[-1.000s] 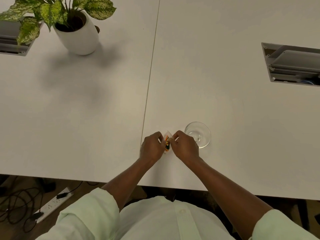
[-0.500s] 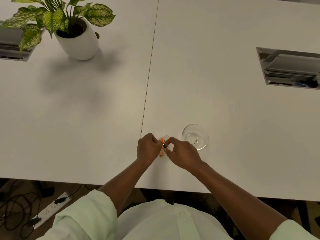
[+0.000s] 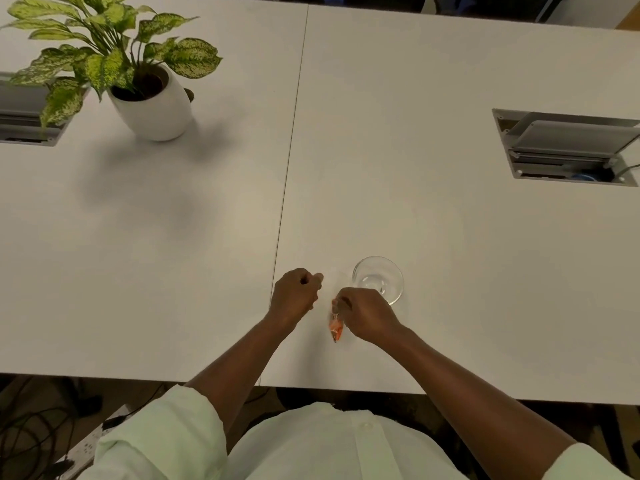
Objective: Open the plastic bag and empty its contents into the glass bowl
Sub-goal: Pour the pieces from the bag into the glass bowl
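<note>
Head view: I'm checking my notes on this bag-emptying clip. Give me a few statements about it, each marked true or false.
1. The right hand holds the plastic bag. True.
2. The glass bowl has orange contents in it. False: it looks empty; the contents are in the bag.
3. Both hands grip the bag. False: the left hand is apart from it.
4. A potted plant stands at the far left. True.

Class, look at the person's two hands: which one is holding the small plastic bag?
The right hand, the one beside the glass bowl. It pinches the top of the plastic bag, which hangs below. The left hand is curled shut, apart from the bag.
</note>
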`<action>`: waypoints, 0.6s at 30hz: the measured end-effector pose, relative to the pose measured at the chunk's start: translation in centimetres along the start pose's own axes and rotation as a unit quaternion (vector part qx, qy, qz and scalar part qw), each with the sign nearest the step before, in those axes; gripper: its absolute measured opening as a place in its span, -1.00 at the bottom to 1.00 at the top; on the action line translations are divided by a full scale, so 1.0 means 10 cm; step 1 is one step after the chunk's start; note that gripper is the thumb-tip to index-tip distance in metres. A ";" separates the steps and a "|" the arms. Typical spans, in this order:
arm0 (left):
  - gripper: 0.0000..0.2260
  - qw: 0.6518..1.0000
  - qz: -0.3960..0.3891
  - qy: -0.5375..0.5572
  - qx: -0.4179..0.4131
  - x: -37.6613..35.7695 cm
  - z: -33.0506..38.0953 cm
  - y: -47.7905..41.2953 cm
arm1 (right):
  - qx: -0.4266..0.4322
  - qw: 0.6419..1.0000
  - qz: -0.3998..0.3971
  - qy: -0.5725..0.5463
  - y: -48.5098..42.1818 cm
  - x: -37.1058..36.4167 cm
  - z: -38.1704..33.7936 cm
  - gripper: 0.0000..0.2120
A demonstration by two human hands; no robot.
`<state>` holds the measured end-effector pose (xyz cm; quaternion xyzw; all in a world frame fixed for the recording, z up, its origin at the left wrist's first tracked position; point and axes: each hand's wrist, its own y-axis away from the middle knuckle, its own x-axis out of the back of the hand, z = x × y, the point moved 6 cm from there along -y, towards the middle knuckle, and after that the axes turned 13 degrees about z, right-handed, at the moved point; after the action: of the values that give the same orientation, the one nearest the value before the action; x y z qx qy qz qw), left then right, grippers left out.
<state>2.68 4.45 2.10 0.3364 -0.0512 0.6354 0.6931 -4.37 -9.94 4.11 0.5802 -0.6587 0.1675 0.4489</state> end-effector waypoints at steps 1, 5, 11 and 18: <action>-0.70 1.000 0.005 0.011 0.015 0.00 -0.03 0.00 | -0.006 1.000 0.000 -0.020 0.00 0.06 0.00 -0.71; -0.73 0.995 -0.004 0.041 0.090 -0.10 -0.22 0.00 | -0.036 0.991 0.001 -0.128 0.04 0.27 0.02 -0.74; -0.77 0.960 -0.114 0.142 0.213 -0.37 -0.33 0.09 | -0.086 0.952 -0.007 -0.293 0.11 0.57 0.08 -0.76; -0.84 0.928 -0.178 0.202 0.258 -0.51 -0.29 0.17 | -0.143 0.926 0.006 -0.349 0.07 0.74 0.39 -0.74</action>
<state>-0.88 1.60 -2.00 0.3717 0.3166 0.5471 0.6799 -6.03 -17.19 8.00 0.5275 -0.7940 -0.1391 0.2681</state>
